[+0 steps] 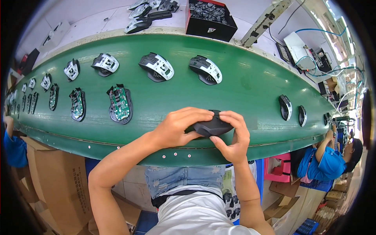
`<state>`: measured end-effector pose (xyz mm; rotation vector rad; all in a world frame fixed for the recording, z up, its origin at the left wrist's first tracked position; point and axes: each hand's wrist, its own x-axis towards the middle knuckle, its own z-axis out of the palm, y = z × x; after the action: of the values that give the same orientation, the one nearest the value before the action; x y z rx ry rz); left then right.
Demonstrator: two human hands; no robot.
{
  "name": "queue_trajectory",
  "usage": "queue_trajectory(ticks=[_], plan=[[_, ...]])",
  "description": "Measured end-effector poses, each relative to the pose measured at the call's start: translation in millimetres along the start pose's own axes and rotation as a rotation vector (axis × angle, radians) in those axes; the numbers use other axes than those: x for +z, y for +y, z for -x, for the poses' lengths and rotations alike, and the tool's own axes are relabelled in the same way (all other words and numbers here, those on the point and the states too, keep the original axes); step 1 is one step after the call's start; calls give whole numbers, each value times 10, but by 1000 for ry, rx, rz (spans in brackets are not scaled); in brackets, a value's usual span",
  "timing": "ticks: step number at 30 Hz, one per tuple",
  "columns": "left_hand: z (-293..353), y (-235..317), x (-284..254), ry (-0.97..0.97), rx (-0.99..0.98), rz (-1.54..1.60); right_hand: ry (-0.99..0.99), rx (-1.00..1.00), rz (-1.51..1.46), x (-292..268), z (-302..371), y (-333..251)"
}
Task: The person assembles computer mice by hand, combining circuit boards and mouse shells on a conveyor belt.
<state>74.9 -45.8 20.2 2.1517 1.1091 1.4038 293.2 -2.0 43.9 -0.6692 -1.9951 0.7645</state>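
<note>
Between my two hands, above the near side of the green belt [164,117], is a black computer mouse [213,127]. My left hand [182,125] grips its left side, fingers over the top and thumb below. My right hand [235,135] closes on the opposite side with fingers on top and thumb at the near edge. Left of my hands lies a mouse base with a green circuit board [120,103], and another such base [77,103] is farther left. Beyond my hands rest two black-and-white mouse shells [206,69], [156,66].
More shells [105,64] and boards continue leftward. Two mice [285,107] lie to the right. A black box of small dark parts [211,19] stands on the far ledge beside a metal post [266,23]. People in blue [325,160] sit at both ends; cardboard boxes [58,184] stand lower left.
</note>
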Motion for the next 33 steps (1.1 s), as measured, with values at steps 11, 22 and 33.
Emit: queue_trajectory(ticks=[11, 22, 33], plan=[[-9, 33, -157, -145, -465, 958, 17, 31, -354, -59, 87, 21], [-6, -35, -227, -143, -595, 763, 3, 729, -779, 42, 22, -41], [12, -35, -416, -278, -697, 1061, 88, 991, -1331, 42, 154, 63]])
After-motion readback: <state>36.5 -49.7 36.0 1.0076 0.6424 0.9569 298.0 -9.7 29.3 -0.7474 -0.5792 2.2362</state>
